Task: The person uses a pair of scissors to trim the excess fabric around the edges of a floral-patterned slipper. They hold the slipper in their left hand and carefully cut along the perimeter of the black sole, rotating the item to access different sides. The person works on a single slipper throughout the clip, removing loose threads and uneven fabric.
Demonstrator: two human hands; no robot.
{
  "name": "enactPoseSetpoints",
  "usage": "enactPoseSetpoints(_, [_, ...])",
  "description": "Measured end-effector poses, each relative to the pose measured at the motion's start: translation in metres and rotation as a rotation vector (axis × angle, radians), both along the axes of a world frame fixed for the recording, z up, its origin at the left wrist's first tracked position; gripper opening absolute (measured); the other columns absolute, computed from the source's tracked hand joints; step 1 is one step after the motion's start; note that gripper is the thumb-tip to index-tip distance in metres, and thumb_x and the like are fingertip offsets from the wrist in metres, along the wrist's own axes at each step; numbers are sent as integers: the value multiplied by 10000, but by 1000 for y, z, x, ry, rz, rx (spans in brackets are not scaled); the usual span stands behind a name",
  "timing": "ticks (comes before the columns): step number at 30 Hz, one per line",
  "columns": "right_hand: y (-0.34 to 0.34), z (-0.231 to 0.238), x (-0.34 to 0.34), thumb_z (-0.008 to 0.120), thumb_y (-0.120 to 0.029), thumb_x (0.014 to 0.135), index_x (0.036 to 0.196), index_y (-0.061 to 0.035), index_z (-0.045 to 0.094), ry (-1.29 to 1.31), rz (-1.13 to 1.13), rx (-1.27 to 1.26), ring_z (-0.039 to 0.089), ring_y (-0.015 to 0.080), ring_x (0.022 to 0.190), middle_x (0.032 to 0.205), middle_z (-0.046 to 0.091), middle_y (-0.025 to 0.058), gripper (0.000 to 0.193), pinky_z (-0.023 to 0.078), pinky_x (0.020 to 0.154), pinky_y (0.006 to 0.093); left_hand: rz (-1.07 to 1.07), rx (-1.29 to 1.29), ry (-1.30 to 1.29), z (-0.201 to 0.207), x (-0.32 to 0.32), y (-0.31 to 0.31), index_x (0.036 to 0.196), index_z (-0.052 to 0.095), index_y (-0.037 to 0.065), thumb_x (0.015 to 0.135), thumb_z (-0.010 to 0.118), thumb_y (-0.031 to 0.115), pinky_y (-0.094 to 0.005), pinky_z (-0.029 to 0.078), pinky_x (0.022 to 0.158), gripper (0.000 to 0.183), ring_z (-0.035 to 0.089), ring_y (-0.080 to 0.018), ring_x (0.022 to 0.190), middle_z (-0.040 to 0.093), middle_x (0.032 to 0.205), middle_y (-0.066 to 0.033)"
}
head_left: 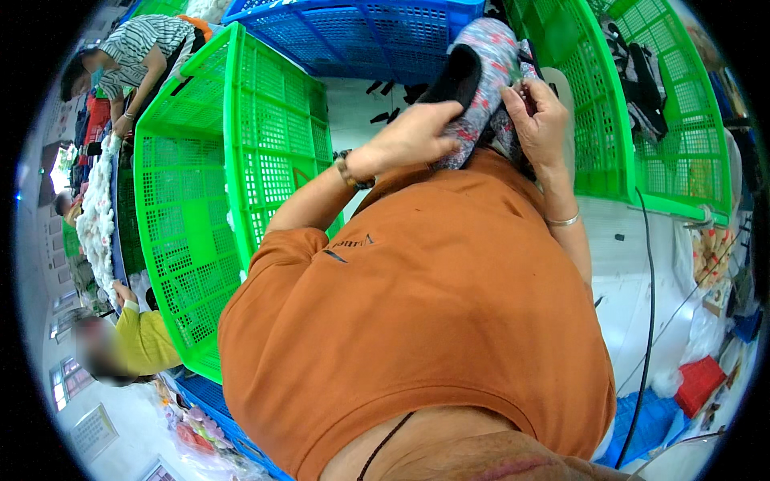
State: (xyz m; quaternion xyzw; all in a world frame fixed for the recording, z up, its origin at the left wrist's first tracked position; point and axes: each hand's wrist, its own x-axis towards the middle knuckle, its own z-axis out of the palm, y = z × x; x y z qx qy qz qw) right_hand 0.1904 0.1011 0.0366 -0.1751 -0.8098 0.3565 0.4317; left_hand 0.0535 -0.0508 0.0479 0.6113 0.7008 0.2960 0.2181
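A soft slipper shoe in mottled grey, red and pale blue, with a black lining at its opening, is held up in front of my lap. My left hand closes on its near end, fingers pressed against the patterned side. My right hand is beside its right edge, thumb and fingertips pinched together. What lies between those fingertips is too small to make out. More cloth of the same pattern shows under and behind the slipper, partly hidden by it and my right hand.
Tall green crates stand at my left and right; dark pieces lie in the far right one. Ahead is a blue crate. Small black scraps lie beyond my left hand. A black cable hangs at right. Two people work at left.
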Motion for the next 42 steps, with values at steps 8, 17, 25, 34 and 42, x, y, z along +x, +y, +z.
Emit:
enactPoseSetpoints(8, [6,11,10,717,-203,783,800,-19,589,-59,-65,60,541,195,554,685,556,85,224,442,518,287,-134,163,332,5,30,5,782,521,44,719,571,50,-406,465,546,82,603,-320,680,596,687,-119])
enactPoseSetpoints(17, [-1,45,29,698,-137,746,894,-56,590,-112,-162,257,609,274,711,826,602,92,200,490,590,335,-166,605,311,8,7,-9,769,660,94,611,640,-15,-320,483,637,193,606,-234,714,655,789,-39])
enactPoseSetpoints(25, [-16,49,32,643,-119,796,897,-21,584,-263,138,184,599,317,716,819,612,125,153,476,595,351,78,933,466,10,-5,-11,700,689,103,558,681,-12,-392,472,823,183,553,-243,930,647,873,-29])
enactPoseSetpoints(34, [-18,45,25,679,-107,762,874,-21,596,-250,78,148,617,278,679,780,620,114,164,480,578,333,303,1023,64,-4,-10,-7,678,626,65,554,641,-146,-328,481,806,245,560,-276,982,542,1055,-144])
enactPoseSetpoints(42, [-20,48,23,684,-112,754,882,-40,599,-279,47,123,621,284,688,795,621,109,170,485,586,333,337,993,90,-11,-17,-11,676,548,66,536,631,-135,-314,481,750,259,583,-253,898,588,978,-129])
